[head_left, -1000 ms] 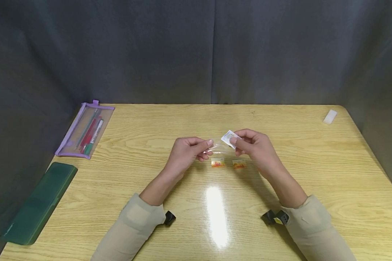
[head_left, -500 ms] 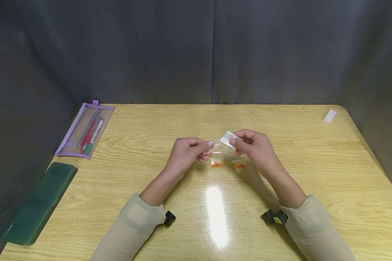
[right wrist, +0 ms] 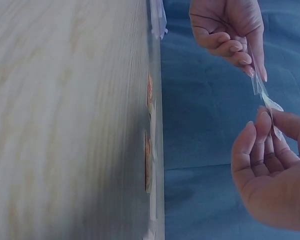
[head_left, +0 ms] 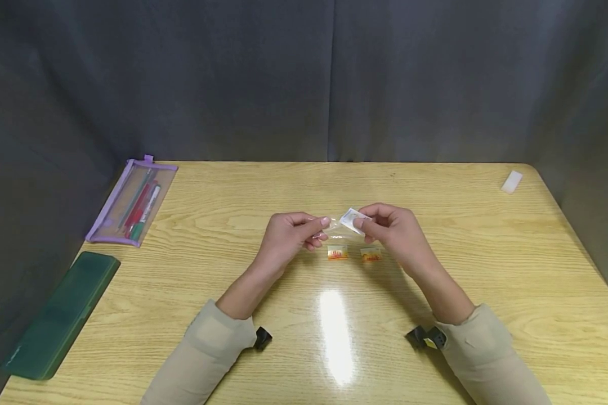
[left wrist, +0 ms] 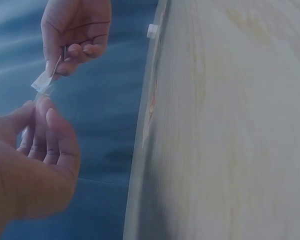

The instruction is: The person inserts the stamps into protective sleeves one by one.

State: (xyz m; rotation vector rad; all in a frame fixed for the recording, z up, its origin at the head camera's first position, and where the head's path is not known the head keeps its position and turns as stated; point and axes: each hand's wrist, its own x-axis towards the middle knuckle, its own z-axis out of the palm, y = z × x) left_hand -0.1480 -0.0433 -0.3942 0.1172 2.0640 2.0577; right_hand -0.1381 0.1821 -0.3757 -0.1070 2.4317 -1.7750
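Near the table's middle my left hand (head_left: 286, 239) pinches a small clear plastic bag (right wrist: 256, 85) between thumb and fingers. Facing it, my right hand (head_left: 399, 232) holds a small flat white packet (head_left: 352, 220) with faint print, thumb on top. The packet's left corner overlaps the bag's right end in the head view. Both are raised above the table in the wrist views. Below the hands lie two small yellow-orange printed packets, a left one (head_left: 337, 252) and a right one (head_left: 371, 255), side by side.
A mesh pouch with purple edging (head_left: 113, 199), pens inside, lies at the back left of the wooden table (head_left: 223, 191). In front of it is a long green case (head_left: 63, 315). A white eraser-like block (head_left: 512, 182) sits at the back right corner. Dark curtains (head_left: 233, 84) enclose the table.
My right hand has shifted slightly left and down, bringing the white packet closer to the clear bag. The left hand has barely moved. The things on the table stay in place.
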